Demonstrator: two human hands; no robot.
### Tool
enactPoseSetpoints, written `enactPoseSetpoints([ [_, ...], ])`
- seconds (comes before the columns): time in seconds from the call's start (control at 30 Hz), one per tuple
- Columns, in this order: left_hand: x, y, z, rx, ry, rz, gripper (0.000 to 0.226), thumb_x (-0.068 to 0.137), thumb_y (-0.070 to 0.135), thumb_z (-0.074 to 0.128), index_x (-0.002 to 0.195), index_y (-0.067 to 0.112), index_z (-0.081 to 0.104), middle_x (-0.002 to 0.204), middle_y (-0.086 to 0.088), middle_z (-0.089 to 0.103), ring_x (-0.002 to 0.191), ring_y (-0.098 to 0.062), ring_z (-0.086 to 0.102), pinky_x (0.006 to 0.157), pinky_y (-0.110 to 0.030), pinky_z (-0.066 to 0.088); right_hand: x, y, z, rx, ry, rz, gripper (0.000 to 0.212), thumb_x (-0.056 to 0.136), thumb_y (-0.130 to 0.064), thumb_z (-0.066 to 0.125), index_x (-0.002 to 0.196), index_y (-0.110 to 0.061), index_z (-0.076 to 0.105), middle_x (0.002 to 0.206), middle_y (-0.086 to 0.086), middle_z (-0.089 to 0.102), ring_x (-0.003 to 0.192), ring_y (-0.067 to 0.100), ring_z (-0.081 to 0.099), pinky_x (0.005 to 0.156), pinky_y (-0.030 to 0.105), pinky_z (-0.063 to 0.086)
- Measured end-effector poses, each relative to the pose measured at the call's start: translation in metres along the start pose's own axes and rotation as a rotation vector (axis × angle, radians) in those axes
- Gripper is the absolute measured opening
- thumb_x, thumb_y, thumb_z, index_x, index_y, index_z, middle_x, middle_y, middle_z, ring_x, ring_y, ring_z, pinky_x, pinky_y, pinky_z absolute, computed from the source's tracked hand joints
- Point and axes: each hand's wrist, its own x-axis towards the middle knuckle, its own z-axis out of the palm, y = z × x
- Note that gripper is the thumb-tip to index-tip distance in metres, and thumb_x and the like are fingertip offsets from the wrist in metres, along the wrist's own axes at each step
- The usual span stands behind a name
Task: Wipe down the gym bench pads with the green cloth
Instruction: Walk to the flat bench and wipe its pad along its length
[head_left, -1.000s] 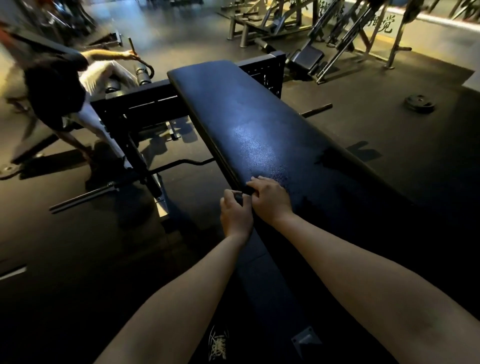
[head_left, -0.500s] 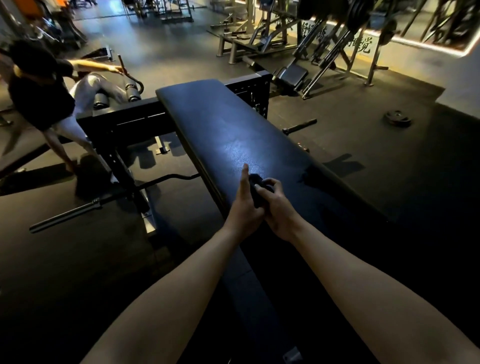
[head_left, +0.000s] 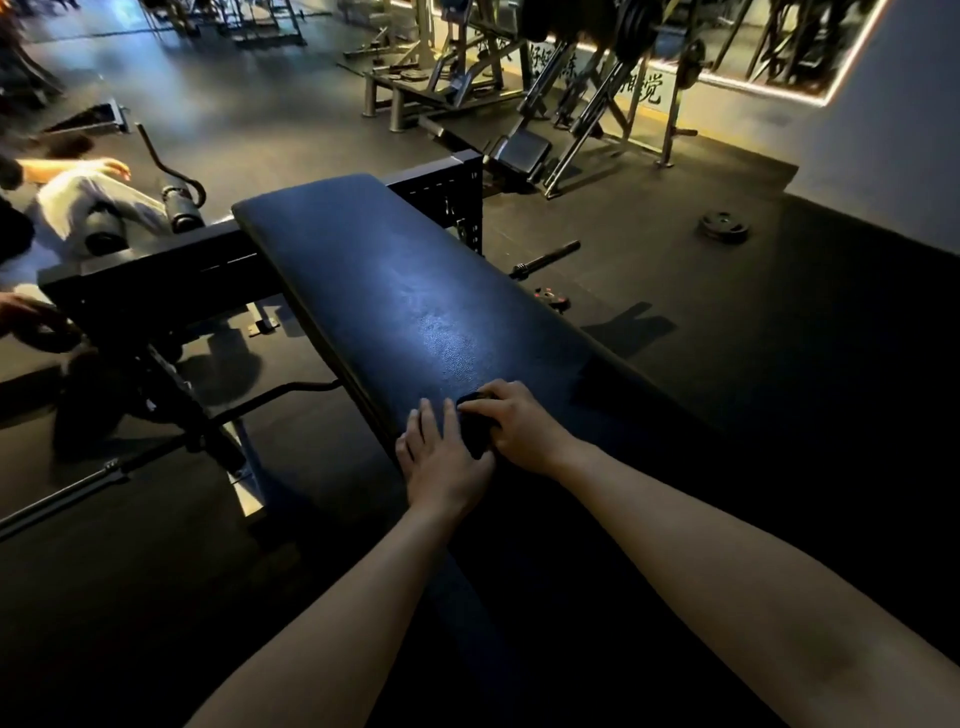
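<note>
Head view: I see both my hands low on the near part of the long dark bench pad (head_left: 415, 291), which runs away from me toward the far left. My left hand (head_left: 441, 462) lies flat on the pad near its left edge, fingers straight and slightly spread, pressing down and holding nothing. My right hand (head_left: 522, 426) sits just to the right of it, fingers curled over the cloth (head_left: 474, 434), gripping it against the pad. The cloth is a small bunched wad showing between the two hands; in this dim light it reads almost black, so I cannot tell its colour. The left hand's index finger lies right beside the cloth.

A patch of light glints on the pad's textured surface beyond my hands. The black frame (head_left: 156, 280) crosses under the far end of the pad. On the floor to the right lie a weight plate (head_left: 723, 226) and a short bar (head_left: 545, 258), well apart from each other. A long barbell (head_left: 104, 473) lies on the floor to the left. Another person (head_left: 78, 208) is at the far left, partly cut off. Weight machines (head_left: 519, 104) stand along the far wall.
</note>
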Motion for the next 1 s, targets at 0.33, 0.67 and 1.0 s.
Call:
enactPoseSetpoints([
  [0.33, 0.019, 0.044, 0.016, 0.147, -0.028, 0.015, 0.084, 0.090, 0.078, 0.027, 0.159, 0.032, 0.009, 0.167, -0.007, -0.008, 0.151, -0.028, -0.011, 0.117, -0.059, -0.008, 0.009, 0.109, -0.055, -0.168, 0.163, 0.367, 0.041, 0.092, 0.000, 0.049, 0.127, -0.012, 0.065, 0.129, 0.018, 0.050, 0.113, 0.041, 0.042, 0.101, 0.037, 0.037],
  [0.67, 0.022, 0.046, 0.017, 0.161, -0.009, -0.022, 0.084, 0.089, 0.075, 0.035, 0.157, 0.032, 0.011, 0.166, -0.003, -0.004, 0.151, -0.026, -0.007, 0.118, -0.056, -0.004, 0.024, 0.070, -0.034, 0.145, 0.097, 0.138, 0.049, 0.077, -0.004, 0.064, 0.126, -0.008, 0.057, 0.124, 0.014, 0.060, 0.114, 0.031, 0.055, 0.103, 0.032, 0.038],
  [1.0, 0.042, 0.056, 0.010, 0.121, -0.025, 0.009, 0.101, 0.084, 0.075, 0.045, 0.159, 0.020, 0.005, 0.165, -0.006, -0.001, 0.150, -0.029, -0.004, 0.118, -0.057, -0.001, 0.029, 0.101, -0.032, -0.067, 0.077, 0.093, 0.033, 0.086, -0.010, 0.058, 0.113, -0.020, 0.074, 0.129, 0.006, 0.061, 0.106, 0.036, 0.054, 0.097, 0.040, 0.045],
])
